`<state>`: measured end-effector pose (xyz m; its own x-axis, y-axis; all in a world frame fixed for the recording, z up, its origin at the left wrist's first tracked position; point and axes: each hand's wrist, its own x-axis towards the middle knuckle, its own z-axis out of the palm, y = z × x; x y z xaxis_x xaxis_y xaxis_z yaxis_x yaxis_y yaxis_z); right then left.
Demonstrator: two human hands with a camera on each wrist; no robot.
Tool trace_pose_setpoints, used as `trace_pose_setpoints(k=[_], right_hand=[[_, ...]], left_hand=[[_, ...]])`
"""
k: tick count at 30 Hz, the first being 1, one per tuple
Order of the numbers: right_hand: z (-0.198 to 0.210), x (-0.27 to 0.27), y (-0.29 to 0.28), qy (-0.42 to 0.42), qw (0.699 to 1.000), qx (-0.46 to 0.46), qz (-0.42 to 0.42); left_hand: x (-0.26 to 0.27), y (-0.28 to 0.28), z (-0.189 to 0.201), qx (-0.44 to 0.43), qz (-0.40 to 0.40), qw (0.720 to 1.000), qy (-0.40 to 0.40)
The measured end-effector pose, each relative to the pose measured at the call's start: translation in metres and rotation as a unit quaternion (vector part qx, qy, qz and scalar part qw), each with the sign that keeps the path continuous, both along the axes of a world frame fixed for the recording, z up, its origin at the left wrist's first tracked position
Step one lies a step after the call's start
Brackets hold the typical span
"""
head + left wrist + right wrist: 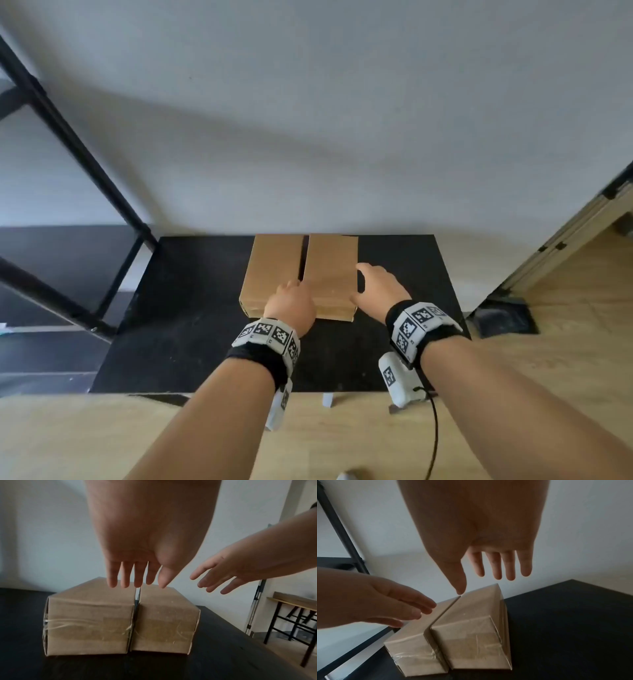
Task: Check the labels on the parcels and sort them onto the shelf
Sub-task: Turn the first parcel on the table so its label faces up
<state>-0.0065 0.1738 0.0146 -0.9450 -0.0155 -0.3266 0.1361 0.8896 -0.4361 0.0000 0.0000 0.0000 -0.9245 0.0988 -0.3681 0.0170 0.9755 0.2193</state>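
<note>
while both hands hang over the parcels, the head view shows the left hand above the near end of the left box, close to the gap between the two, and the right hand over the outer edge of the right box, thumb out toward the box top; whether either touches card i cannot tell from here. the boxes lie side by side on the black table, with the shelf off beyond the left hand. no label shows on the tops, so the risk is sorting blind: a box lifted and shelved without being turned could land in the wrong place

from the left wrist, the left hand is spread, fingers straight and holding nothing, tips just above the far part of the left box. the right hand reaches in beside it, also spread. clear tape crosses the near faces, which i judge slick, so a one-sided grab could slip

from the right wrist, the right hand is spread, thumb tip right above the seam, fingers beyond the right box. the left hand sits flat and loose over the left box. since the boxes nearly touch, fingers pushed into that narrow gap could shove the neighbour along or drag it up too
</note>
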Motion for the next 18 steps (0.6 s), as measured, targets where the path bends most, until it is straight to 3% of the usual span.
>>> trace_pose_setpoints(k=[5,9,13,18], right_hand=[[-0.020,-0.005,0.000,-0.053,0.998,-0.035,-0.005],[-0.030,-0.005,-0.001,-0.051,0.996,-0.064,-0.024],[-0.039,-0.001,0.002,-0.032,0.992,-0.091,-0.084],[-0.043,0.011,0.011,-0.010,0.990,-0.079,-0.121]], left_hand=[[-0.007,0.007,-0.015,-0.023,-0.005,1.000,0.008],[-0.008,0.011,-0.019,-0.043,-0.037,0.996,0.069],[-0.012,0.012,-0.020,0.039,0.015,0.999,0.032],[-0.006,0.014,-0.032,0.151,0.115,0.982,-0.016]])
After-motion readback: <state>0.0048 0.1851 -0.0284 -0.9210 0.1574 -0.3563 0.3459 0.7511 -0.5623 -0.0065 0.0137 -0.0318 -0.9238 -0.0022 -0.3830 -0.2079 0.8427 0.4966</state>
